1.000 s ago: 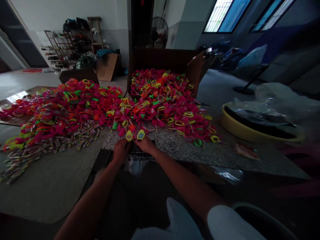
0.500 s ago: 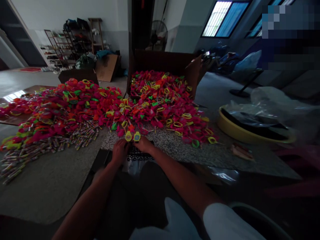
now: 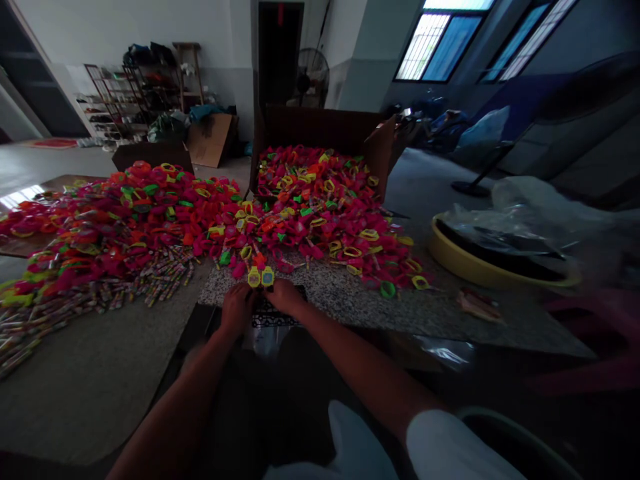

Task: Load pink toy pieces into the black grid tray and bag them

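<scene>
Two yellow toy watches stand side by side at the near edge of the speckled stone tabletop [image 3: 340, 300]. The left yellow toy watch [image 3: 254, 277] has a pale face, and its lower strap meets the fingertips of my left hand [image 3: 237, 307]. Fingers of my right hand [image 3: 283, 296] are closed at the bottom of the right yellow toy watch [image 3: 268, 276], which has a bluish face. Under both hands lies a black lattice-patterned tray or basket [image 3: 273, 319]. Dim light and the hands hide the exact grip on the straps.
Heaps of pink, orange, yellow and green toy watches [image 3: 320, 227] spill from a cardboard box [image 3: 325, 120]. Many patterned sticks or tubes [image 3: 165, 277] lie at left. A yellow basin [image 3: 460, 260] with clear plastic bags [image 3: 520, 213] stands at right, beside a pink stool [image 3: 595, 320].
The camera view has shifted slightly, so the scene sits a little farther left. Both hands stay together at the two yellow toy watches, with hardly any movement.
</scene>
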`<state>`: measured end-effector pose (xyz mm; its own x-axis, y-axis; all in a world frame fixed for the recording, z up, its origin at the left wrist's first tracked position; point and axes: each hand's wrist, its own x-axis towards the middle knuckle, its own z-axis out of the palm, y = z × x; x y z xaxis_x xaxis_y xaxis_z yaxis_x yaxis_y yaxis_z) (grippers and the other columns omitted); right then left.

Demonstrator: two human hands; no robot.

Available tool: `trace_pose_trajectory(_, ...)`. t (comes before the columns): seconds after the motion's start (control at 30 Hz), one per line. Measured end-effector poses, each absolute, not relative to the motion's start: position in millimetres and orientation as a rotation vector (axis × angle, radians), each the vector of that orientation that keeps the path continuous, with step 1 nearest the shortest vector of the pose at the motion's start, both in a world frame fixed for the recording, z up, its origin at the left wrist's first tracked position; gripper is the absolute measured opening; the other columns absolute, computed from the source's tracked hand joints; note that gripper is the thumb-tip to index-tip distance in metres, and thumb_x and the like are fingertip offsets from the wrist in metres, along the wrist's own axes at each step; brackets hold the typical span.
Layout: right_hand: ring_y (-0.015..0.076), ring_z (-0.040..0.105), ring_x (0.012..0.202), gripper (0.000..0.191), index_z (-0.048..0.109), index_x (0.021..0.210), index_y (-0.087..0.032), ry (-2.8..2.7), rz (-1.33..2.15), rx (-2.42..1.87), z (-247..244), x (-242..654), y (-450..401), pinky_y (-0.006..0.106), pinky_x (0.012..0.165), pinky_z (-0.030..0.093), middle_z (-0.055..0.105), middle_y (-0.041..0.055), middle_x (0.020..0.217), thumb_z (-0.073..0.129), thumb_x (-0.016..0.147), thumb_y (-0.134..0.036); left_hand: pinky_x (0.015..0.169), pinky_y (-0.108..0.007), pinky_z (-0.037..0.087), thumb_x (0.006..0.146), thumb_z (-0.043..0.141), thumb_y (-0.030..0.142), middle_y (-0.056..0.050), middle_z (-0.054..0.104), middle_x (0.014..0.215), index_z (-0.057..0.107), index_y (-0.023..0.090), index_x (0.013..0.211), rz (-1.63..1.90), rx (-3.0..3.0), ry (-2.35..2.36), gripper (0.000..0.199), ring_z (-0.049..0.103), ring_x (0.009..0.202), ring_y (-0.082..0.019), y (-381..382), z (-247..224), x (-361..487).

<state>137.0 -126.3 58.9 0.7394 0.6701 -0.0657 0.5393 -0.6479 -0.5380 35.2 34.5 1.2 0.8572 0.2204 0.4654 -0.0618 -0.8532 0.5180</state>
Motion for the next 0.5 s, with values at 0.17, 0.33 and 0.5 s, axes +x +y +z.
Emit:
trace_pose_trajectory(0.17,0.0298,0.073,0.116,0.031,0.081,0.12,-0.012,-0.943,0.364,-2.488,60,133,-123,0.029,0.094,0.052,0.079,0.0179,0.12,0.068,0.099,-0.03,0.101,-0.045,0.054,0.104,0.056,0.031,-0.01,0.077,0.108,0.072,0.022,0.101,0.732,2.505,0.137,0.019,0.069,0.107,-0.028,34,-1,36)
trace_pose_trajectory(0.33,0.0233,0.075,0.104,0.025,0.082,0.112,-0.018,-1.029,0.429,-2.349,67,155,-137,0.027,0.09,0.053,0.082,0.0075,0.11,0.066,0.093,-0.016,0.102,-0.047,0.054,0.104,0.055,0.032,-0.011,0.077,0.11,0.071,0.022,0.107,0.747,2.499,0.107,0.02,0.068,0.109,-0.029,37,-6,36)
trace_pose_trajectory(0.5,0.0269,0.073,0.111,0.031,0.078,0.123,-0.018,-0.691,0.105,-2.656,78,209,-164,0.034,0.097,0.053,0.078,0.0129,0.121,0.057,0.1,-0.019,0.104,-0.048,0.053,0.104,0.054,0.031,-0.011,0.076,0.11,0.07,0.022,0.102,0.759,2.513,0.133,0.019,0.068,0.109,-0.029,40,-9,34)
